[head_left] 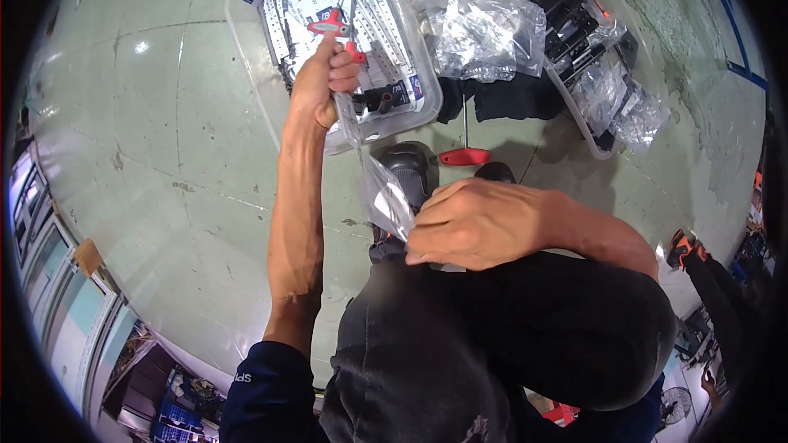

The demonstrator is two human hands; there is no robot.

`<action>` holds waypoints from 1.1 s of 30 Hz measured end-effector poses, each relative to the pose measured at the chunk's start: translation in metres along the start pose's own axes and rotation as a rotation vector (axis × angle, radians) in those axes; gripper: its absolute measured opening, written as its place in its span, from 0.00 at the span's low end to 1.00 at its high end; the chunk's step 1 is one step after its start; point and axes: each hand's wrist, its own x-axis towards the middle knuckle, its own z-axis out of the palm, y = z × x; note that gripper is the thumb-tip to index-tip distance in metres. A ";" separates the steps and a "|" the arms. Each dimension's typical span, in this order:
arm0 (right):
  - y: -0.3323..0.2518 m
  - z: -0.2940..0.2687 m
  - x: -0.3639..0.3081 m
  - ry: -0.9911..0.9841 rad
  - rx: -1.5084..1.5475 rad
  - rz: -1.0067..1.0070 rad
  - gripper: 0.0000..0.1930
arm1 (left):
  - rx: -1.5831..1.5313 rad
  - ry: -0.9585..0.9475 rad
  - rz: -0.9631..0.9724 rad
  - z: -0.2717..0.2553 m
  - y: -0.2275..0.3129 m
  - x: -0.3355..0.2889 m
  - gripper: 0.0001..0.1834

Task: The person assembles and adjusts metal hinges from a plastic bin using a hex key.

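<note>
A narrow clear plastic bag [382,194] stretches slantwise between my two hands, above my shoe. My left hand [327,80] is closed around the bag's upper end, over the near part of a clear plastic bin. Its index finger touches or overlaps a red T-handle hex key [328,25]; whether it grips it I cannot tell. Beside that hand, a second red T-handle [355,52] shows in the bin. My right hand [472,224] pinches the bag's lower end near my knee, fingertips partly hidden. Another red T-handle hex key [465,156] rests on the floor between the bins.
The clear bin [332,146] holds printed white packets and black parts. To its right lie crumpled clear bags [484,29] and black cloth-like items [517,101]. A second bin [579,119] contains black parts. Another person's leg and orange-black shoe [683,248] appear at right.
</note>
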 end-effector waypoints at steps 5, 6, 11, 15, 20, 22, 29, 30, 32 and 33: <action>-0.007 -0.019 -0.020 0.122 -0.280 0.014 0.06 | -0.404 -0.097 0.044 -0.035 0.020 0.006 0.14; -0.010 -0.019 -0.024 0.146 -0.320 0.017 0.06 | -0.388 -0.112 0.071 -0.037 0.022 0.007 0.14; -0.021 -0.025 -0.036 0.218 -0.448 0.109 0.05 | -0.481 -0.067 0.113 -0.035 0.021 0.015 0.15; -0.058 -0.042 -0.053 0.315 -0.471 0.162 0.06 | -0.491 -0.031 0.215 -0.080 0.068 0.000 0.16; -0.045 -0.082 -0.112 0.667 -0.310 0.502 0.06 | -0.185 -0.115 0.175 -0.032 0.039 -0.048 0.16; -0.024 -0.100 -0.121 0.884 -0.240 0.615 0.07 | -0.234 -0.150 0.058 -0.008 0.015 -0.039 0.16; 0.100 -0.152 -0.079 1.012 0.050 0.584 0.14 | -0.284 -0.038 0.032 -0.018 0.013 -0.041 0.15; 0.098 -0.149 -0.071 1.108 0.181 0.647 0.21 | -0.307 -0.147 0.036 -0.028 0.019 -0.040 0.14; 0.082 -0.139 -0.065 1.025 0.062 0.715 0.26 | -0.187 -0.074 0.107 -0.044 0.040 -0.045 0.14; 0.069 -0.133 -0.067 0.973 -0.079 0.805 0.30 | -0.070 -0.020 0.134 -0.050 0.047 -0.046 0.13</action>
